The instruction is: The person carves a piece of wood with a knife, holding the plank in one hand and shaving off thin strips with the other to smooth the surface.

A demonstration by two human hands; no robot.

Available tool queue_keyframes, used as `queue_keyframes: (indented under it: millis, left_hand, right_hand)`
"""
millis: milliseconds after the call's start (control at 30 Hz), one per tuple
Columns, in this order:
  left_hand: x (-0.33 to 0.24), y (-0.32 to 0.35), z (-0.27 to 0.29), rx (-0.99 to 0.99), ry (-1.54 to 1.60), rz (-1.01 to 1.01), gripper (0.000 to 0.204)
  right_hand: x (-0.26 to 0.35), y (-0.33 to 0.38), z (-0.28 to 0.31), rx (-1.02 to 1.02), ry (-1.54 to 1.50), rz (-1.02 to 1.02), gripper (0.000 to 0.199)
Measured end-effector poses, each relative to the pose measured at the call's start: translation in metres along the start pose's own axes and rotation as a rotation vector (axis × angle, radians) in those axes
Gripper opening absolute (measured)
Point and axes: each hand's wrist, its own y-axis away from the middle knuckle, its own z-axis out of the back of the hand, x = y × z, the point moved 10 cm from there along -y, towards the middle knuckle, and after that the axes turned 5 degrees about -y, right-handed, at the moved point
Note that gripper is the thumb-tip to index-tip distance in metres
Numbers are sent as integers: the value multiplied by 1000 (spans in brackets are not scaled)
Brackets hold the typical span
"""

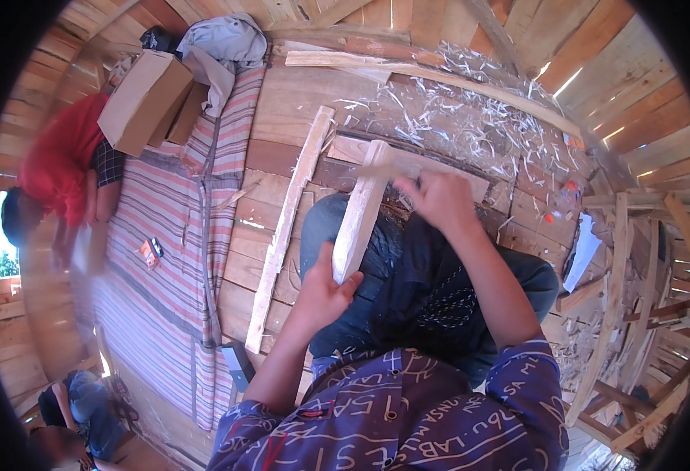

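Note:
My left hand (325, 292) is closed round the near end of a pale, squared wooden stick (363, 206). The stick slants up and away over my left knee. Close to its far end, my right hand (441, 201) is closed on a thin, brownish tool (375, 170) lying across the wood. Motion smears this tool, so its kind cannot be made out. Both my legs (353, 314) are folded under the work, in dark trousers.
Wood shavings (470, 118) litter the plank floor ahead. A long wooden strip (290, 228) lies left of my knee, a flat board (439, 169) beyond it. Further left are a striped mat (172, 188), cardboard box (144, 102) and person in red (62, 157). A wooden frame (620, 314) stands right.

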Motion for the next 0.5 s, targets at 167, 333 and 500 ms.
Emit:
queue_keyframes:
  millis: [167, 333, 500]
  left_hand:
    - [-28, 11, -4, -114, -336, -228, 37]
    - [-18, 17, -2, -153, -317, -68, 39]
    - [-41, 21, 9, -198, -426, -57, 42]
  right_hand:
    - [-166, -14, 12, -109, -188, -710, 70]
    - [-160, 34, 1, -42, -192, -565, 66]
    - [-128, 81, -1, -89, -443, -467, 54]
